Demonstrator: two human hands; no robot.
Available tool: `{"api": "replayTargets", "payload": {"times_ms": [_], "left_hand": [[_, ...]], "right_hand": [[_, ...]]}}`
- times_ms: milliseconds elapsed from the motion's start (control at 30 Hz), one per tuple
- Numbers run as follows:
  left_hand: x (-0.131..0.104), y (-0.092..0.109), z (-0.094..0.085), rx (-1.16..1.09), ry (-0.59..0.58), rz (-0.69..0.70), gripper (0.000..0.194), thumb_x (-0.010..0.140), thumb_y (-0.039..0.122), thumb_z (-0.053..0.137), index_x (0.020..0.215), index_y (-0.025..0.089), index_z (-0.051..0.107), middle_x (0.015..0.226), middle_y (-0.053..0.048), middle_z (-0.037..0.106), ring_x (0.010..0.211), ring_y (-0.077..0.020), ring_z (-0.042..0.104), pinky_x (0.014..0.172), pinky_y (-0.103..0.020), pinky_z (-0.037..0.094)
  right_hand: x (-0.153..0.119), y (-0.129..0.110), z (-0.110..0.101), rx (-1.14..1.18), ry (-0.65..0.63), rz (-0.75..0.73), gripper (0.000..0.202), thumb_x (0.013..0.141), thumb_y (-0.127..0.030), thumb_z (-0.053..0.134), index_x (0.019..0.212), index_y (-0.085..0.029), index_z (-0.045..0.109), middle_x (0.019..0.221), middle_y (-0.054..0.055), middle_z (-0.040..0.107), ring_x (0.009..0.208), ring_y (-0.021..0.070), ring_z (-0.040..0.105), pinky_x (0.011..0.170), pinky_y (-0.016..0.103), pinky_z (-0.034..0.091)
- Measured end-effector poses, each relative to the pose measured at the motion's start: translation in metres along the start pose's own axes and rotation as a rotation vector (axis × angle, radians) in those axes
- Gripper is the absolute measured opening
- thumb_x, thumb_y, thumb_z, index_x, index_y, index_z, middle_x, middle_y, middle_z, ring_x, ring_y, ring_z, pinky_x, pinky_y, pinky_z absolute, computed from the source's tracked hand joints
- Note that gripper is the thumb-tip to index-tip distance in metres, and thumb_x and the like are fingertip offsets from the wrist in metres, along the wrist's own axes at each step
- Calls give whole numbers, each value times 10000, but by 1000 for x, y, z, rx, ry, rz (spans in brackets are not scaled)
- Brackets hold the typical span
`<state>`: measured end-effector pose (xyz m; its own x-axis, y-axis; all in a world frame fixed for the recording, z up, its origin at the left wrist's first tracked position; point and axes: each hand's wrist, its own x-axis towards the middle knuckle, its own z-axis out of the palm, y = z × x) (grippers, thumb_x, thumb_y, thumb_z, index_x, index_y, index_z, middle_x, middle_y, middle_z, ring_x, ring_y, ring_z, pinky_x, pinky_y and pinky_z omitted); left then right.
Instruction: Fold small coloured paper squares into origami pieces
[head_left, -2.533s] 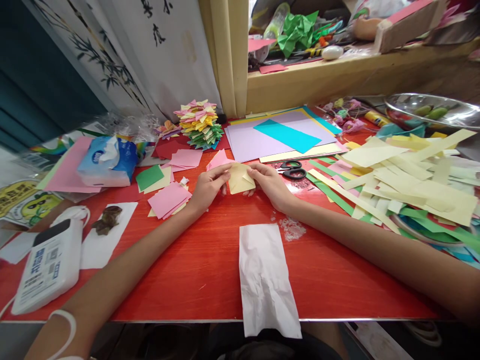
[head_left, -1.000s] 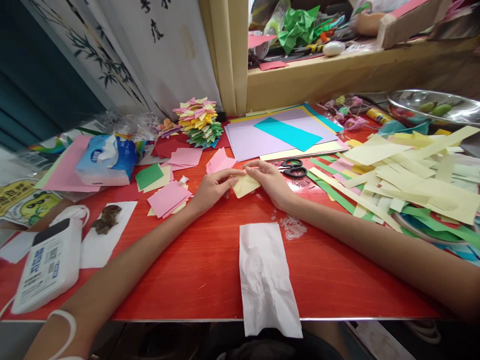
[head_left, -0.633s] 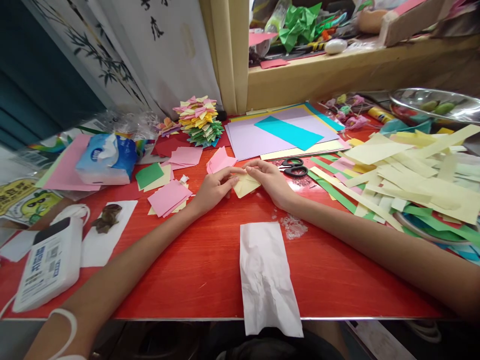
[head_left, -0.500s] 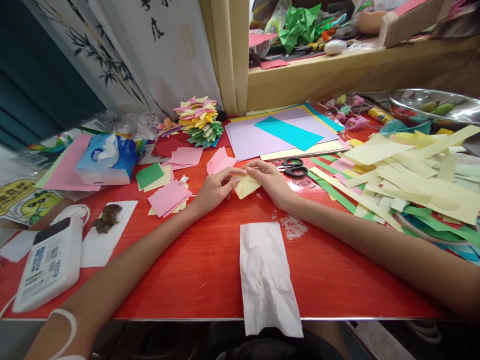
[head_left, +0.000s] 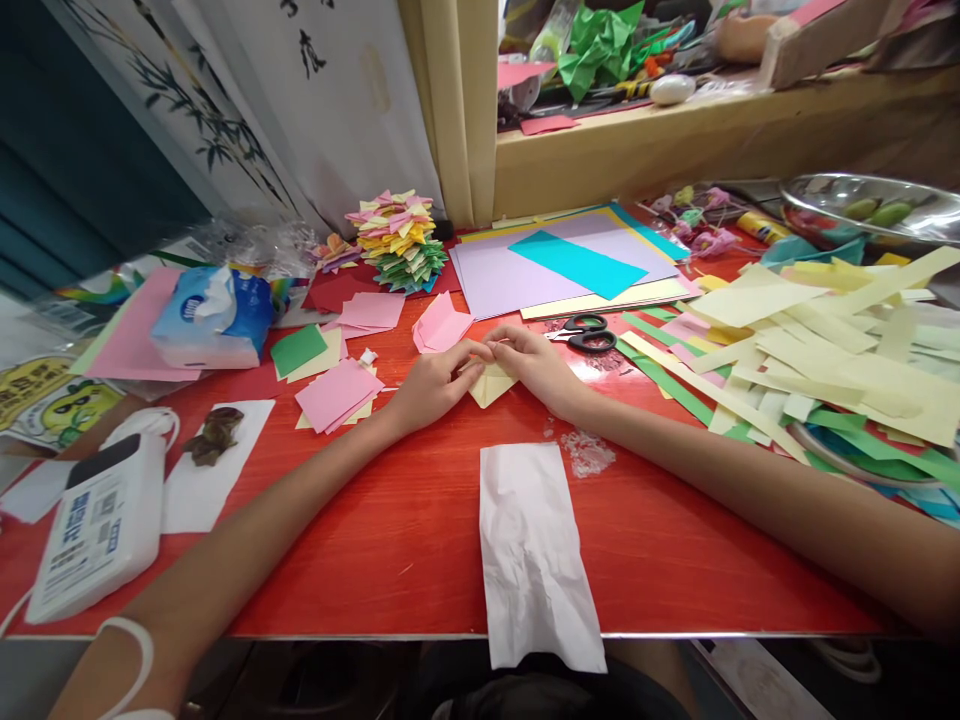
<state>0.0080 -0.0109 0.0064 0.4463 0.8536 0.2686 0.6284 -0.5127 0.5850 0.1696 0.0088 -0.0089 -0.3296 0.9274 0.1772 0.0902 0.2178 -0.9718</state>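
Observation:
A small piece of folded pale yellow paper [head_left: 492, 388] lies on the red table between my two hands, its pointed corner towards me. My left hand [head_left: 441, 382] has its fingers closed on the paper's left and upper edge. From the other side, the fingers of my right hand [head_left: 534, 366] press on its upper right edge, and the fingertips of both hands meet over the top. The hands hide the far part of the paper. Just behind, a pink folded paper [head_left: 442, 325] rests near my left fingers. Black-handled scissors [head_left: 592, 340] lie beyond my right hand.
Pink paper squares [head_left: 339, 395] lie left of my hands. A tiered folded-paper stack [head_left: 397, 245] stands behind them. Cut paper strips [head_left: 840, 345] heap at the right. A white paper sheet [head_left: 534, 550] hangs over the front edge. A tissue pack [head_left: 214, 315] and a white power strip [head_left: 101, 530] are leftward.
My hands have drawn closer together over the yellow paper, and my fingertips now meet at its far edge. The paper's top is more covered. Nothing else on the table has moved.

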Motion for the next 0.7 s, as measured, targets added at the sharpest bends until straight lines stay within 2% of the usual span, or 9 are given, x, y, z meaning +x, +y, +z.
{"api": "replayTargets", "payload": {"times_ms": [433, 700], "left_hand": [[0, -1, 2, 102, -8, 54, 172, 856, 280, 406, 939, 181, 521, 589, 60, 416, 518, -58, 381, 523, -166, 304], [0, 0, 1, 96, -24, 32, 193, 866, 298, 378, 947, 186, 513, 625, 47, 484, 540, -68, 424, 538, -175, 320]], "right_hand": [[0, 0, 1, -68, -36, -21, 179, 753, -201, 380, 784, -150, 549, 756, 8, 557, 695, 112, 484, 635, 238, 366], [0, 1, 0, -58, -36, -15, 190, 754, -201, 377, 805, -156, 555, 789, 16, 570, 727, 125, 501, 644, 245, 376]]}}
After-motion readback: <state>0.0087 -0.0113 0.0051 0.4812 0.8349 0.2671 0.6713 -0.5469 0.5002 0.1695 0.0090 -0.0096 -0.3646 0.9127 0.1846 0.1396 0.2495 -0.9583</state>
